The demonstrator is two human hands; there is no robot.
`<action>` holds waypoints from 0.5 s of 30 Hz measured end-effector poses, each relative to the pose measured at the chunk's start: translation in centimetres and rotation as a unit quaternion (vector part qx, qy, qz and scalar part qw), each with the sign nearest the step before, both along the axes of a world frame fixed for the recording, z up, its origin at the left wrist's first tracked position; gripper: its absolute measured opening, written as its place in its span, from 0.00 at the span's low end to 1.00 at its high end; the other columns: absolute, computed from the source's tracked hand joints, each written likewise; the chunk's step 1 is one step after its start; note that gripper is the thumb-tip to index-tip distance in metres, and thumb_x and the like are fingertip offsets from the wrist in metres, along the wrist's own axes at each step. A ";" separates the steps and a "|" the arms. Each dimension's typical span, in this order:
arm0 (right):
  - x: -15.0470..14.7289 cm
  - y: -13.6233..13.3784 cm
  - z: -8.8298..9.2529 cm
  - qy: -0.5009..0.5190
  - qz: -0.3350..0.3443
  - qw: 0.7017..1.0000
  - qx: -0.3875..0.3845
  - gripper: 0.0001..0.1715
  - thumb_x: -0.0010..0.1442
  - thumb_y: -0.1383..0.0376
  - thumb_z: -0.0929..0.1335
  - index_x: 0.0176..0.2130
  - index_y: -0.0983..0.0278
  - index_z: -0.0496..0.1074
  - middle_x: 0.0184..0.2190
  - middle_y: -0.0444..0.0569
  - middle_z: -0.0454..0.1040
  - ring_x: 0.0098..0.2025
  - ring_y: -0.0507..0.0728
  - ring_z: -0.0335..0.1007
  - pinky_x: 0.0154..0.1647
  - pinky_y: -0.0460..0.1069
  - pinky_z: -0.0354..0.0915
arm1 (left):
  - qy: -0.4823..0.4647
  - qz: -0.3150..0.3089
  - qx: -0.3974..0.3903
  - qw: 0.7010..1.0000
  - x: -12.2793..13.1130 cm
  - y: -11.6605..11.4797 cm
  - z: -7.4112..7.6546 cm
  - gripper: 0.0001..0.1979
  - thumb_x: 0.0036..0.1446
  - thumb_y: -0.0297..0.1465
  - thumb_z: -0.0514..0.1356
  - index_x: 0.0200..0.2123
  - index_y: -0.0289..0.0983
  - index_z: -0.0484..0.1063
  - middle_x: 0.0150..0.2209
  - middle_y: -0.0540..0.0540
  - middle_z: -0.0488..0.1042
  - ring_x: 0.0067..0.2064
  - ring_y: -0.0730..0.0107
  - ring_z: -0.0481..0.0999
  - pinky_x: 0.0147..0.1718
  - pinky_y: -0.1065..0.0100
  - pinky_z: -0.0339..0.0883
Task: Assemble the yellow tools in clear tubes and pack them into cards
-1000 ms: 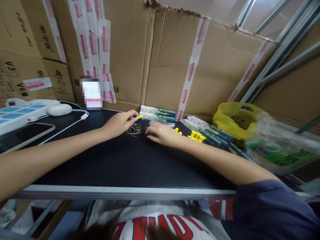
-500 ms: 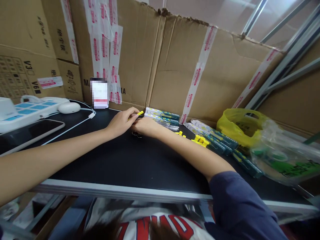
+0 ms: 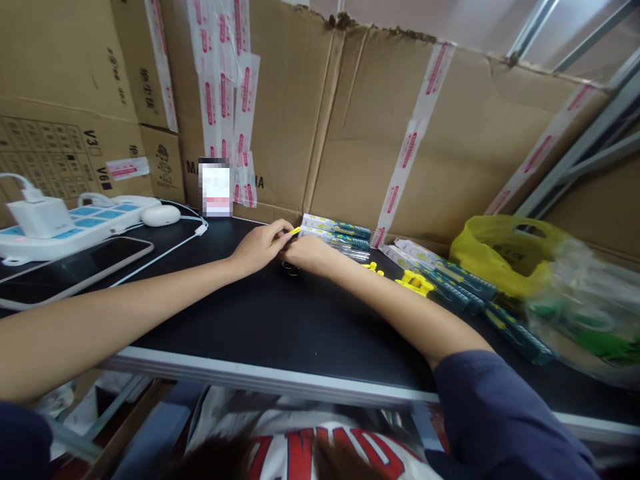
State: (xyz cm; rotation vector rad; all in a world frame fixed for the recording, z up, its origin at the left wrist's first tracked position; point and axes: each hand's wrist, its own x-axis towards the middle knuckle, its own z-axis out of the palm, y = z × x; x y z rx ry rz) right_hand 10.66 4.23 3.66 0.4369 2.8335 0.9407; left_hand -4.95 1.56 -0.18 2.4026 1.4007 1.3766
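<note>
My left hand [image 3: 263, 245] is closed in a pinch on a small yellow plastic piece [image 3: 295, 231] at the far middle of the black table [image 3: 240, 320]. My right hand [image 3: 311, 254] is curled right beside it, fingertips meeting the left hand's; what it holds is hidden. A bit of the thin wire clips [image 3: 290, 269] shows under the right hand. Just behind the hands lie long green-and-white packaged items [image 3: 336, 230]. More yellow pieces [image 3: 414, 283] lie to the right.
A white power strip [image 3: 70, 227] with a charger, a white earbud case [image 3: 161, 215], a cable and a phone [image 3: 75, 263] sit at the left. Cardboard boxes [image 3: 350, 133] wall the back. A yellow bag [image 3: 500, 257] and a clear bag [image 3: 585, 313] lie at the right.
My right hand moved left from the table beside the wire clips up to my left hand, and the two now touch. The camera has shifted, so everything sits slightly further right.
</note>
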 end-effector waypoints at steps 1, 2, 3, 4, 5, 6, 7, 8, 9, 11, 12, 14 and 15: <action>0.1 0.0 0.0 -0.002 -0.006 1.000 -0.004 0.18 0.67 0.76 0.57 0.45 0.71 0.73 0.35 0.58 0.78 0.38 0.58 0.74 0.35 0.50 0.65 | -0.001 -0.002 -0.002 1.000 0.0 0.0 0.0 0.12 0.63 0.36 0.51 0.44 0.37 0.70 0.28 0.49 0.73 0.30 0.69 0.72 0.33 0.69 0.63; 0.1 0.1 0.1 -0.003 -0.013 1.000 -0.009 0.18 0.67 0.75 0.57 0.46 0.71 0.73 0.36 0.59 0.78 0.38 0.58 0.74 0.35 0.50 0.65 | -0.002 -0.002 -0.004 1.000 0.0 0.0 -0.1 0.12 0.63 0.37 0.52 0.44 0.37 0.70 0.28 0.49 0.73 0.31 0.69 0.72 0.33 0.69 0.63; 0.2 0.3 0.1 -0.001 -0.020 1.000 -0.015 0.19 0.67 0.75 0.56 0.47 0.71 0.72 0.37 0.59 0.77 0.38 0.58 0.74 0.34 0.50 0.65 | -0.004 0.000 -0.003 1.000 0.0 0.0 -0.1 0.12 0.63 0.37 0.52 0.44 0.37 0.70 0.29 0.49 0.73 0.31 0.69 0.73 0.33 0.69 0.63; 0.3 0.5 0.1 0.004 -0.026 0.999 -0.022 0.19 0.67 0.75 0.56 0.48 0.70 0.72 0.38 0.59 0.77 0.38 0.58 0.74 0.34 0.50 0.64 | -0.004 0.001 -0.001 1.000 0.0 0.0 -0.1 0.12 0.63 0.37 0.52 0.43 0.37 0.70 0.28 0.49 0.73 0.31 0.69 0.72 0.33 0.69 0.63; 0.4 0.7 0.1 0.010 -0.031 0.999 -0.029 0.19 0.66 0.75 0.57 0.48 0.70 0.71 0.39 0.59 0.77 0.38 0.57 0.74 0.33 0.49 0.63 | -0.003 0.004 0.002 1.000 0.0 -0.1 0.0 0.12 0.63 0.37 0.52 0.43 0.37 0.70 0.28 0.49 0.73 0.30 0.69 0.72 0.33 0.70 0.63; 0.5 0.9 0.2 0.014 -0.038 0.998 -0.039 0.18 0.66 0.75 0.57 0.48 0.70 0.71 0.39 0.58 0.77 0.37 0.57 0.74 0.32 0.49 0.62 | -0.003 0.006 0.006 1.000 -0.1 -0.1 0.0 0.12 0.63 0.37 0.52 0.43 0.38 0.70 0.28 0.49 0.73 0.30 0.70 0.72 0.32 0.70 0.63; 0.6 1.1 0.3 0.015 -0.047 0.997 -0.051 0.16 0.65 0.75 0.59 0.46 0.70 0.72 0.39 0.57 0.77 0.37 0.57 0.73 0.31 0.48 0.61 | -0.001 0.008 0.008 1.000 -0.1 -0.1 0.0 0.12 0.63 0.37 0.52 0.43 0.38 0.70 0.27 0.50 0.73 0.29 0.70 0.72 0.31 0.70 0.63; 0.7 1.3 0.4 0.016 -0.058 0.996 -0.066 0.14 0.63 0.74 0.61 0.44 0.69 0.72 0.38 0.56 0.77 0.36 0.56 0.72 0.30 0.47 0.60 | 0.000 0.009 0.010 1.000 -0.1 -0.1 0.0 0.12 0.63 0.37 0.52 0.43 0.38 0.70 0.27 0.50 0.72 0.28 0.70 0.71 0.31 0.70 0.62; 0.8 1.4 0.5 0.017 -0.071 0.994 -0.084 0.11 0.61 0.73 0.63 0.41 0.68 0.73 0.37 0.55 0.76 0.35 0.55 0.71 0.29 0.47 0.58 | 0.001 0.008 0.010 1.000 -0.1 -0.1 0.0 0.12 0.63 0.37 0.52 0.43 0.38 0.69 0.26 0.50 0.72 0.28 0.70 0.71 0.31 0.70 0.62; 1.0 1.7 0.8 0.028 -0.095 0.987 -0.123 0.07 0.56 0.72 0.67 0.36 0.66 0.73 0.34 0.51 0.76 0.32 0.53 0.69 0.27 0.46 0.54 | 0.002 0.007 0.007 1.000 -0.1 -0.2 0.1 0.12 0.63 0.37 0.52 0.43 0.38 0.69 0.26 0.51 0.71 0.28 0.71 0.71 0.31 0.70 0.62; 1.1 1.8 0.8 0.040 -0.100 0.983 -0.146 0.06 0.53 0.72 0.68 0.34 0.66 0.73 0.33 0.49 0.75 0.31 0.52 0.67 0.27 0.45 0.53 | 0.003 0.006 0.005 1.000 -0.1 -0.2 0.1 0.12 0.63 0.37 0.52 0.43 0.38 0.69 0.25 0.51 0.71 0.27 0.71 0.71 0.30 0.70 0.63; 1.2 2.2 0.7 0.080 -0.086 0.973 -0.197 0.06 0.51 0.72 0.68 0.33 0.66 0.72 0.30 0.46 0.73 0.28 0.50 0.63 0.26 0.45 0.51 | 0.002 0.008 0.000 1.000 -0.1 -0.3 0.2 0.12 0.63 0.38 0.52 0.42 0.37 0.69 0.25 0.51 0.71 0.27 0.71 0.71 0.31 0.70 0.63; 1.2 2.5 0.6 0.106 -0.071 0.965 -0.229 0.06 0.50 0.72 0.68 0.32 0.66 0.71 0.28 0.45 0.72 0.27 0.49 0.61 0.26 0.45 0.52 | 0.000 0.008 -0.002 1.000 0.0 -0.4 0.2 0.12 0.63 0.38 0.52 0.42 0.37 0.69 0.25 0.51 0.71 0.27 0.71 0.71 0.31 0.70 0.63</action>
